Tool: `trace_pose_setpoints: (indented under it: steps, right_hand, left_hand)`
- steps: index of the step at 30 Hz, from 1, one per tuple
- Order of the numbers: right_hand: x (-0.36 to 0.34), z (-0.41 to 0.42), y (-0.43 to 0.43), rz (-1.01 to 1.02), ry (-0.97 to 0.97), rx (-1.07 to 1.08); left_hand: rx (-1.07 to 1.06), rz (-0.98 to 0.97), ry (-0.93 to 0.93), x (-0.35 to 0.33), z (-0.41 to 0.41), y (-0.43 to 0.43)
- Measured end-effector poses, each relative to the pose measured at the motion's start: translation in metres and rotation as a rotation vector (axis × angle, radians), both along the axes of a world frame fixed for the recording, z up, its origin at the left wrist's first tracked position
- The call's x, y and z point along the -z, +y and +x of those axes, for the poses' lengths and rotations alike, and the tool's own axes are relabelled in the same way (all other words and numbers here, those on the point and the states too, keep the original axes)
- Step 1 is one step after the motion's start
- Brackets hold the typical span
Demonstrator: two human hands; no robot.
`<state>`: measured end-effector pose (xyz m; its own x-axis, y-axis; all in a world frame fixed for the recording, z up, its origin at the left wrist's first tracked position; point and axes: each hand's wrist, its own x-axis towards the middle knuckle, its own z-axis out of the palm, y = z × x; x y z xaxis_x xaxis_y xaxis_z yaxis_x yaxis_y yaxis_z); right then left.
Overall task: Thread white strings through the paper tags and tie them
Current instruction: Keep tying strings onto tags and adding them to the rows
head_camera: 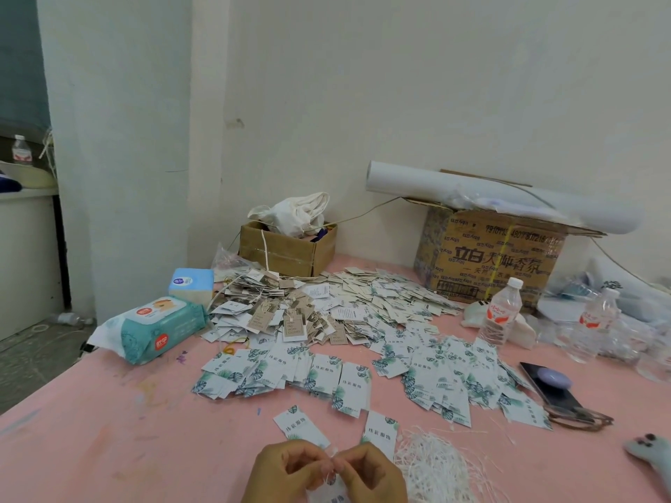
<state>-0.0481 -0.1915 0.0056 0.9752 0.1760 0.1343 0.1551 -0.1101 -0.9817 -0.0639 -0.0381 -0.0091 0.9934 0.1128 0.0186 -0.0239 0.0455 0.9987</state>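
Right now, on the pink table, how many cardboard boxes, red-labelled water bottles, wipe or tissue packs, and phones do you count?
Cardboard boxes: 2, the small box and the large box.
Red-labelled water bottles: 2, the middle bottle and the right bottle.
Packs: 2, the wipes pack and the tissue pack.
Phones: 1, the phone.
Total: 7.

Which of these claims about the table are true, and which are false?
1. The left hand and right hand both pinch a string. True.
2. The string pile lies left of the hands. False: it lies to their right.
3. A white roll lies on the big box. True.
4. The phone stands upright. False: it lies flat on the table.
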Motion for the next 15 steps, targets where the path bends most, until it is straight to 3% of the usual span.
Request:
trace_pose_setpoints:
  steps: [15]
  right_hand:
    - [-0.0034,-0.0035,0.0000,0.070,0.036,-0.033]
  left_hand:
    - [-0.004,-0.060,-0.033,-0.0094,-0.0042,-0.0007]
